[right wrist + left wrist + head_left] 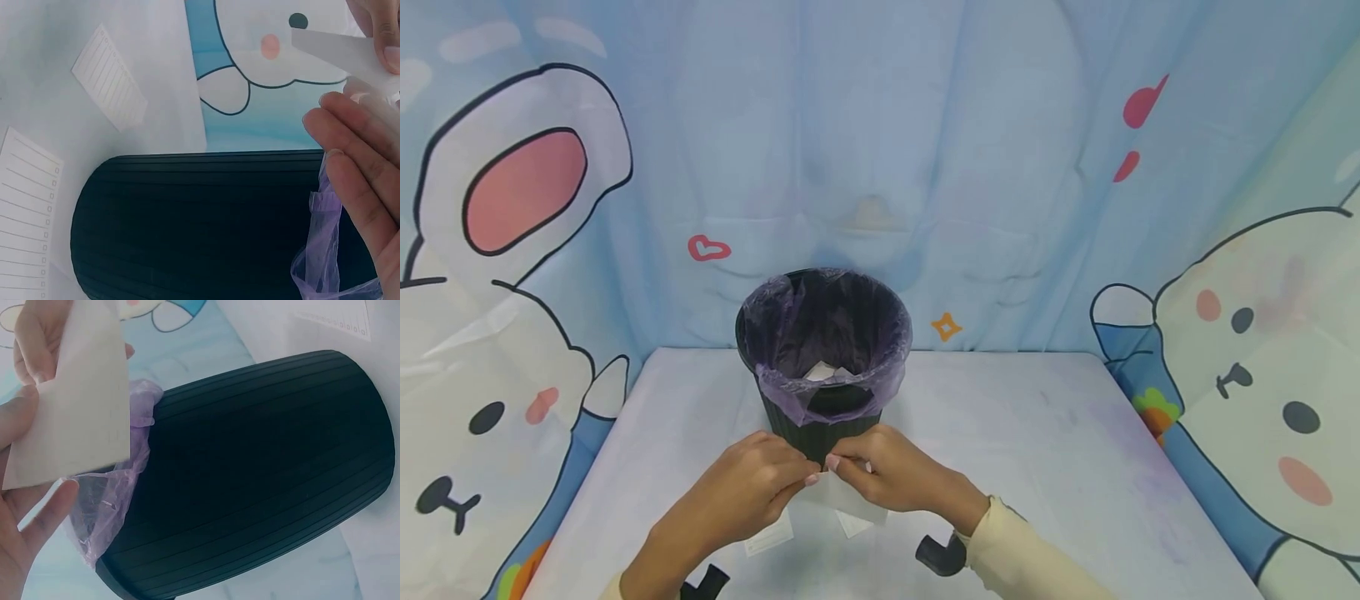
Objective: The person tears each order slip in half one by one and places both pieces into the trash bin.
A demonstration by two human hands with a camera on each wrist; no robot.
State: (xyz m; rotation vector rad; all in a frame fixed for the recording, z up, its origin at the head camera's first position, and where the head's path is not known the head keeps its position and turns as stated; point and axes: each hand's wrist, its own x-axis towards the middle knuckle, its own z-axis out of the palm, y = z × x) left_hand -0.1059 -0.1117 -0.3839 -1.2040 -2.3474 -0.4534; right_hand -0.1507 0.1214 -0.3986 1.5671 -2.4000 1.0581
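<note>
Both hands hold a white sheet of paper (81,425) in front of a black ribbed trash bin (808,435). My left hand (760,483) pinches it between thumb and fingers from one side. From the other side my right hand (902,471) pinches it, the fingertips of the two hands close together. A notch shows in the paper's edge between the hands in the left wrist view; whether it is a tear or a fold I cannot tell. A translucent purple bag (891,371) lines the bin and hangs over its rim. White paper pieces (820,372) lie inside.
On the white table (1015,442) lie a lined paper (28,212) with small checkboxes and another lined paper (111,78). Behind the bin hangs a blue curtain (1000,167) with cartoon animals. Black wrist mounts (940,556) show below the hands.
</note>
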